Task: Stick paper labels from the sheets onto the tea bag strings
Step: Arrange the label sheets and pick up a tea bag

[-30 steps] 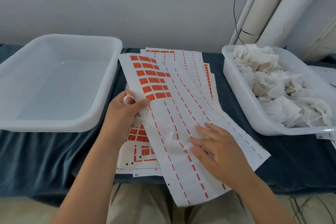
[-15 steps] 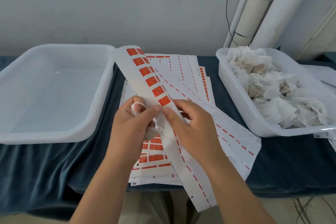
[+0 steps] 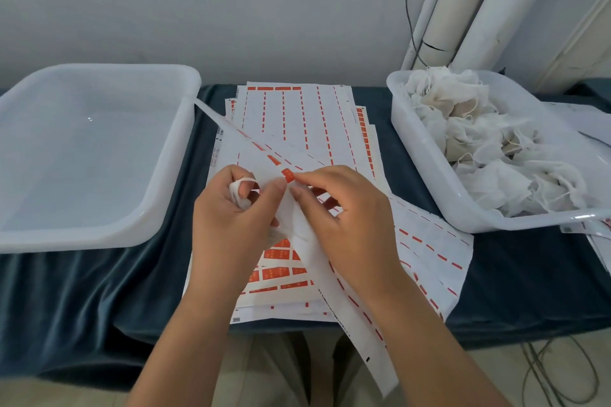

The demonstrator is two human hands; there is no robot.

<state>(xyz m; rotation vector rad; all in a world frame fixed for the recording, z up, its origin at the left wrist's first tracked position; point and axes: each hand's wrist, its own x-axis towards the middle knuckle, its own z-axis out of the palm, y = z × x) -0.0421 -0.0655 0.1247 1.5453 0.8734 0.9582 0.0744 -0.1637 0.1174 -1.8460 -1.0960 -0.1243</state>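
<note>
Because the small orange paper label (image 3: 288, 175) looks light, limp and tacky: take its free edge, sticky side off skin.
Right hand (image 3: 350, 221): thumb and forefinger pinch that label at their tips.
Left hand (image 3: 231, 228): curled round a white tea bag (image 3: 239, 196), thumb pressing the white backing sheet (image 3: 307, 241).
Writing: none legible.

Both bare forearms (image 3: 185, 340) reach forward and converge, the left grip (image 3: 231, 218) curled with thumb and forefinger pinching the label sheet (image 3: 304, 241), the right grip (image 3: 347, 218) pinching it just beside, their fingertips nearly touching.
</note>
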